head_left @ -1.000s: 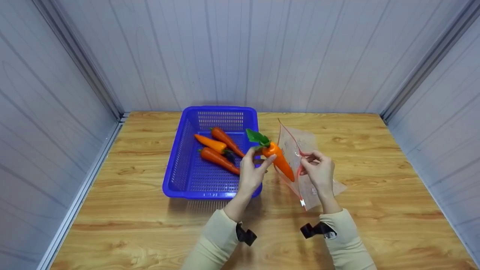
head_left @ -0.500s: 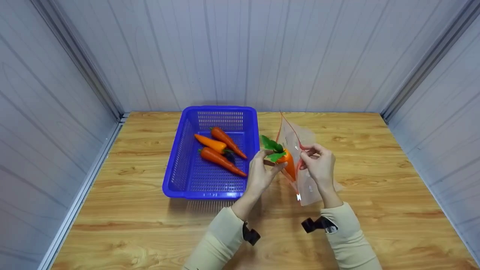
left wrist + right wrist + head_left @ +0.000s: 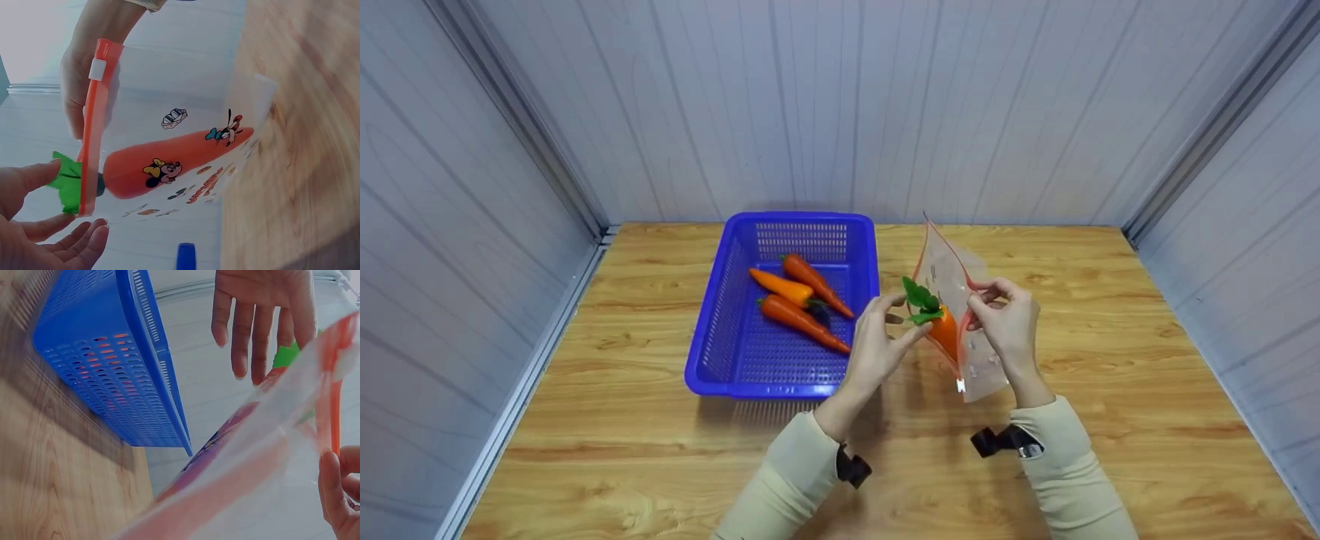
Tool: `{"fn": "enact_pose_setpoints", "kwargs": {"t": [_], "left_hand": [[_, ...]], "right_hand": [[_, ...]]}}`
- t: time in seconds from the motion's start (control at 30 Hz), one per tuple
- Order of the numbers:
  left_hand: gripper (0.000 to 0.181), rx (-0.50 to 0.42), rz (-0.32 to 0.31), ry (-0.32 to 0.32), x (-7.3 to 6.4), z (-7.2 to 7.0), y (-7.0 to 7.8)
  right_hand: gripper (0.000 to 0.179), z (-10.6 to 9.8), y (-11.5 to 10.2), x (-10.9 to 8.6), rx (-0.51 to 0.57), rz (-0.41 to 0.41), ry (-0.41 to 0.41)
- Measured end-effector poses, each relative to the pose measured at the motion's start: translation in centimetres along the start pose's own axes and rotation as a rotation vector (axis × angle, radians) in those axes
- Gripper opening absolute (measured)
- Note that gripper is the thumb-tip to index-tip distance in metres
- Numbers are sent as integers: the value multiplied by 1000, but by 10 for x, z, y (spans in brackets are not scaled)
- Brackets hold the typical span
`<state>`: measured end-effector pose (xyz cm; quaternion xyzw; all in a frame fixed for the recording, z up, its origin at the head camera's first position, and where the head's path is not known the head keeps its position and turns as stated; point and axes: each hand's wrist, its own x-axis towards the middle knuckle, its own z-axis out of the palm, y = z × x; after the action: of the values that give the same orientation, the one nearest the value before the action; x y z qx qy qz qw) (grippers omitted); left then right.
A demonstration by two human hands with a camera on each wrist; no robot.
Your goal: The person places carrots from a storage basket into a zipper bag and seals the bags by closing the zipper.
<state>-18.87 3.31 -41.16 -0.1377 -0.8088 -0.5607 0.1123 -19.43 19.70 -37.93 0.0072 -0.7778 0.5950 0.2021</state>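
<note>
A clear slider zip bag (image 3: 986, 367) with an orange zip edge and cartoon prints is held up with its mouth spread. My right hand (image 3: 1006, 319) pinches the zip edge on the near right side. An orange toy carrot (image 3: 152, 169) lies inside the bag, its tip toward the bottom. Its green leaves (image 3: 922, 296) stick out past the mouth. My left hand (image 3: 877, 345) is at the leaves, thumb and fingers spread on either side of them. In the right wrist view the left fingers (image 3: 242, 337) look straight and loose.
To the left stands a blue plastic basket (image 3: 780, 391) with perforated walls. In it lie two reddish carrots (image 3: 802, 321), an orange pepper-like vegetable (image 3: 780, 285) and a dark thing (image 3: 820, 313). Pale panel walls (image 3: 840, 112) enclose the wooden table (image 3: 622, 420).
The carrot has moved right from beside the bag down into its mouth. My left hand followed it, and its fingers have spread from the carrot. My right hand keeps pinching the bag's edge.
</note>
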Motion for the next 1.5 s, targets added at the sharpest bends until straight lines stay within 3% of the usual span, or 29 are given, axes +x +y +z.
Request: {"fn": "enact_pose_setpoints", "kwargs": {"t": [0.3, 0.47, 0.67, 1.1, 1.23, 1.5], "left_hand": [[44, 77, 41, -14, 5, -20, 11], [39, 168, 74, -29, 15, -36, 16], [39, 256, 65, -97, 33, -55, 13], [41, 415, 49, -279, 69, -77, -10], [41, 427, 34, -293, 79, -84, -22], [39, 440, -73, -254, 96, -98, -53]], "right_hand": [[12, -5, 17, 11, -18, -54, 14], [15, -7, 27, 16, -15, -113, 31], [17, -10, 25, 17, 6, -115, 18], [15, -12, -5, 6, -11, -61, -3], [15, -12, -9, 4, -7, -54, -7], [13, -13, 18, 10, 8, -85, -1]]}}
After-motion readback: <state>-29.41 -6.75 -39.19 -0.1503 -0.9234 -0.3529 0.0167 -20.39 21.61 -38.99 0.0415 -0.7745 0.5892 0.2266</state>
